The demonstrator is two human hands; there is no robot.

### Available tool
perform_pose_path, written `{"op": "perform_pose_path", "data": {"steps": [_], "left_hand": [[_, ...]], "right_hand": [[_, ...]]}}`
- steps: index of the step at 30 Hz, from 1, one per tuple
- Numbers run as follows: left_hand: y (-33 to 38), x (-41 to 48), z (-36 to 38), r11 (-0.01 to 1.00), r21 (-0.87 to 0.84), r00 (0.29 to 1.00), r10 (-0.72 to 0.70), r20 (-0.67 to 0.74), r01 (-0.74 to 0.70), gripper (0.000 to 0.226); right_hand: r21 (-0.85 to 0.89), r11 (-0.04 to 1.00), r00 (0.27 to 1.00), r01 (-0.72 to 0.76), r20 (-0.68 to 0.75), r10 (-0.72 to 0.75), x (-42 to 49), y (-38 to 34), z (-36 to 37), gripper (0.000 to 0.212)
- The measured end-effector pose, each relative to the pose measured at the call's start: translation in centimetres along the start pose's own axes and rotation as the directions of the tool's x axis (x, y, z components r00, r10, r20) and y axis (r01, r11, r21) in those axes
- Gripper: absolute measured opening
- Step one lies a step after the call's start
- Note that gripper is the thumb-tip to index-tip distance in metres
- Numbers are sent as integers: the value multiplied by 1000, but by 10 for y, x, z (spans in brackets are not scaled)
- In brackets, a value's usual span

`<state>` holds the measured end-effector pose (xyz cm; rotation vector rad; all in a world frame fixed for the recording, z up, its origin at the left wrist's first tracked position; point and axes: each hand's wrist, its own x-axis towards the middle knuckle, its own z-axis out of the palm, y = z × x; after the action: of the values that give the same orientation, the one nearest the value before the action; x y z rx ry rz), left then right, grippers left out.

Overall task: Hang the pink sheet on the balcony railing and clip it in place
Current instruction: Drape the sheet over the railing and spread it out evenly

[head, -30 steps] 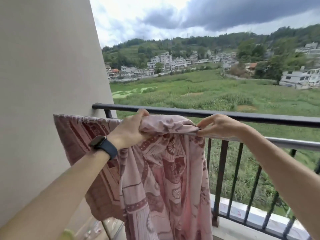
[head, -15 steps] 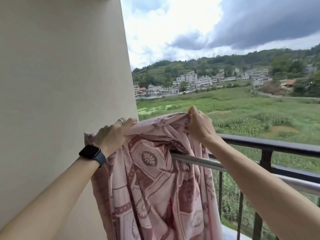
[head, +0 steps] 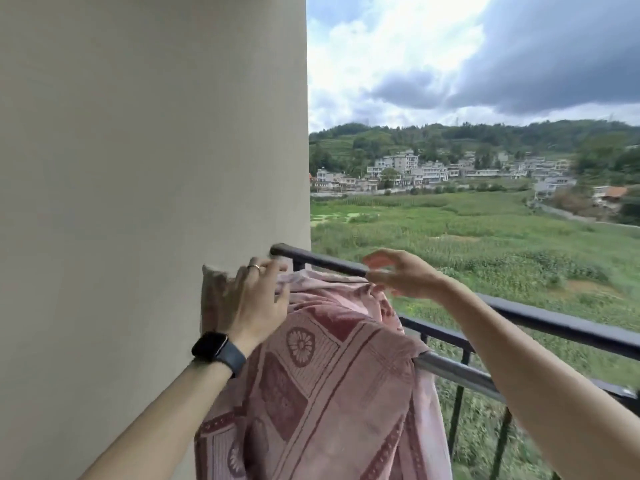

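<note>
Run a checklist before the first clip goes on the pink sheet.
1. Sheet over a bar: the pink sheet drapes over the silver bar, ok.
2. Sheet spread out: it is bunched in folds near the wall, not ok.
3. Left hand steadying the cloth: it rests on the sheet's top edge, ok.
4. Right hand holding the cloth: it is blurred over the black rail, cannot tell.
5. Clip ready: none in view, cannot tell.
</note>
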<state>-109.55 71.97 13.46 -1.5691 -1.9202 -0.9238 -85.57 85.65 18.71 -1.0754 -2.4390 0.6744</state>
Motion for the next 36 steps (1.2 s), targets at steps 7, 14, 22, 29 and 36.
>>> {"op": "perform_pose_path", "data": {"steps": [7, 14, 22, 29, 36], "left_hand": [[107, -89, 33, 974, -46, 969, 227, 103, -223, 78], [90, -66, 5, 949, -197, 918, 294, 265, -247, 36], [88, -32, -27, 850, 282, 896, 423, 135, -445, 22], [60, 14, -29, 925, -333, 948, -76, 309, 182, 35], [8, -1, -3, 541, -654, 809, -88, 581, 529, 78]], "right_hand": [[-112, 993, 953, -31, 296, 63, -95, -11, -7, 36], [-119, 993, 997, 11, 78, -2, -124, 18, 0, 29], [-468, 868, 904, 165, -280, -323, -96, 2, 12, 28], [4, 993, 968, 115, -223, -111, -31, -41, 22, 30], [278, 960, 993, -12, 114, -21, -20, -31, 30, 50]]}}
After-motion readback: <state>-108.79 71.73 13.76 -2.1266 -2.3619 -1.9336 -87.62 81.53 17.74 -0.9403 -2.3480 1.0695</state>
